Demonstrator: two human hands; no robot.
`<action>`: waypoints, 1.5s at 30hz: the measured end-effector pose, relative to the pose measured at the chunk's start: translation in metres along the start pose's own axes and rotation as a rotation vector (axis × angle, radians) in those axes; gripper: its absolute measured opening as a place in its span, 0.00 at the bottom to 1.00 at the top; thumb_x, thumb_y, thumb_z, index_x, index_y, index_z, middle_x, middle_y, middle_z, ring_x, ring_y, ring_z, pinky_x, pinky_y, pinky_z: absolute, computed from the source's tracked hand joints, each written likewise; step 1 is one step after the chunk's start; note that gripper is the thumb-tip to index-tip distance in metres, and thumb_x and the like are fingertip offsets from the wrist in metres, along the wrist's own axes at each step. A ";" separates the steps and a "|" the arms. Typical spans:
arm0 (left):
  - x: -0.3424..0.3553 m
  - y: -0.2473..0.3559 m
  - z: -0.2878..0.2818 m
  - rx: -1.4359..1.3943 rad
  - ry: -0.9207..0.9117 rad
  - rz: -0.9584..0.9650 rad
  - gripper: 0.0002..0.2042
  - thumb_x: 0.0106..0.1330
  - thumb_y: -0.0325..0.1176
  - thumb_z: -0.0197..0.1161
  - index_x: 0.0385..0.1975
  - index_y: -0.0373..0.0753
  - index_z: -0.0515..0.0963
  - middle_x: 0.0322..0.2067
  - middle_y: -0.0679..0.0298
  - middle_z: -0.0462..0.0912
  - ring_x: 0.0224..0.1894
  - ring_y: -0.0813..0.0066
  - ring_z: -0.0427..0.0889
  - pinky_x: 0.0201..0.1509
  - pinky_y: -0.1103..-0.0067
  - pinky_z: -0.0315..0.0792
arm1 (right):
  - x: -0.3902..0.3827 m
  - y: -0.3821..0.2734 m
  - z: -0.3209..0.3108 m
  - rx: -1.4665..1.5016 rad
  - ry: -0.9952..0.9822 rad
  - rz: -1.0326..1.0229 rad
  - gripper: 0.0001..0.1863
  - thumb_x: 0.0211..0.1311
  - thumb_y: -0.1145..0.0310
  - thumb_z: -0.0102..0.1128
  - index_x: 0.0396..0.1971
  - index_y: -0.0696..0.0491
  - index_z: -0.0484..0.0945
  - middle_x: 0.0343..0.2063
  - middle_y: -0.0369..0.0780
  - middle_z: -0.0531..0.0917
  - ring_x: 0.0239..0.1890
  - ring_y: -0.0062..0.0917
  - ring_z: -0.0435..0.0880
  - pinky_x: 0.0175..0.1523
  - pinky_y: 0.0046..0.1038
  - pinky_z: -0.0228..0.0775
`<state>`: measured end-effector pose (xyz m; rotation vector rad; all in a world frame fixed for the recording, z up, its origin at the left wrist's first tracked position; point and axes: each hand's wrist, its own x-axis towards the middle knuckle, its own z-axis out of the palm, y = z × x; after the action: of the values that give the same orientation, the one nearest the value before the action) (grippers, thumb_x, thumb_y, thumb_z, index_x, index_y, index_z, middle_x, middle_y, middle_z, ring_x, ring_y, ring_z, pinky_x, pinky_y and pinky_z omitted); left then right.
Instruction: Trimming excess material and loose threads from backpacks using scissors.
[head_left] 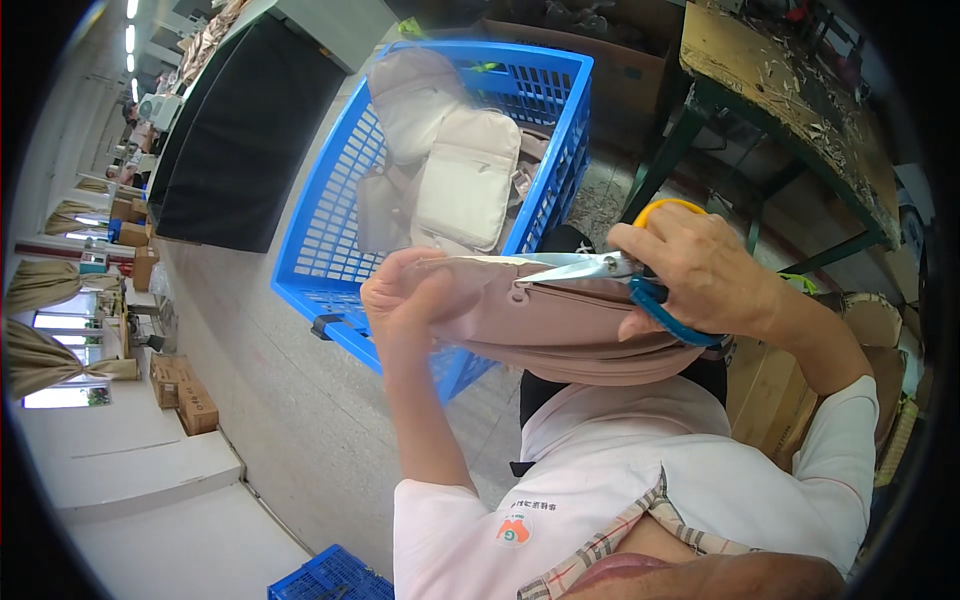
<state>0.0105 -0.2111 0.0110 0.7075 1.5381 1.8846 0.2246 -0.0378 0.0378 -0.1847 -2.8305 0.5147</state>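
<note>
Dusty-pink fabric pouch with a zipper (560,320) sits mid-frame, my left hand (405,300) clamped on its nine-o'clock end. My right hand (700,270), at three o'clock, grips blue-and-yellow-handled steel scissors (600,268). I judge the blades could nick fabric or thumb if the pouch shifts.

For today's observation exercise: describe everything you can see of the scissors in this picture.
The scissors have shiny metal blades and plastic handles, one loop yellow, the other blue. The right hand grips them through the loops. They lie roughly level, tips pointing left over the top edge of a pinkish-beige bag, near its zipper. The left hand holds the bag's other end.
</note>
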 end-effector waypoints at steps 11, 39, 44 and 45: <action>-0.002 0.000 0.005 0.044 0.015 0.053 0.09 0.45 0.18 0.56 0.28 0.32 0.75 0.25 0.64 0.77 0.26 0.83 0.73 0.31 0.86 0.68 | 0.021 -0.009 0.007 -0.058 0.001 -0.031 0.29 0.40 0.45 0.60 0.33 0.56 0.70 0.22 0.44 0.73 0.30 0.35 0.74 0.36 0.33 0.66; -0.037 -0.015 -0.045 0.194 -0.092 0.556 0.10 0.44 0.26 0.66 0.27 0.39 0.74 0.31 0.58 0.75 0.34 0.70 0.72 0.41 0.76 0.66 | -0.027 -0.016 0.015 0.294 0.123 0.070 0.21 0.35 0.81 0.57 0.36 0.59 0.69 0.21 0.44 0.73 0.21 0.34 0.72 0.25 0.27 0.64; -0.044 -0.001 -0.049 0.238 -0.080 0.780 0.08 0.44 0.28 0.66 0.22 0.43 0.74 0.31 0.60 0.75 0.39 0.66 0.71 0.47 0.67 0.62 | -0.031 -0.020 0.012 -0.070 0.390 -0.151 0.23 0.32 0.82 0.54 0.38 0.60 0.69 0.18 0.39 0.67 0.18 0.28 0.66 0.20 0.27 0.58; -0.046 -0.003 -0.050 0.230 -0.077 0.788 0.08 0.44 0.28 0.66 0.22 0.43 0.74 0.31 0.60 0.75 0.39 0.66 0.71 0.47 0.67 0.62 | -0.033 -0.019 0.016 -0.124 0.425 -0.178 0.23 0.33 0.82 0.54 0.38 0.60 0.69 0.18 0.40 0.66 0.18 0.28 0.66 0.20 0.27 0.59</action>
<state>0.0064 -0.2776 -0.0025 1.6586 1.5660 2.1761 0.2505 -0.0664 0.0226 -0.0555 -2.4319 0.2274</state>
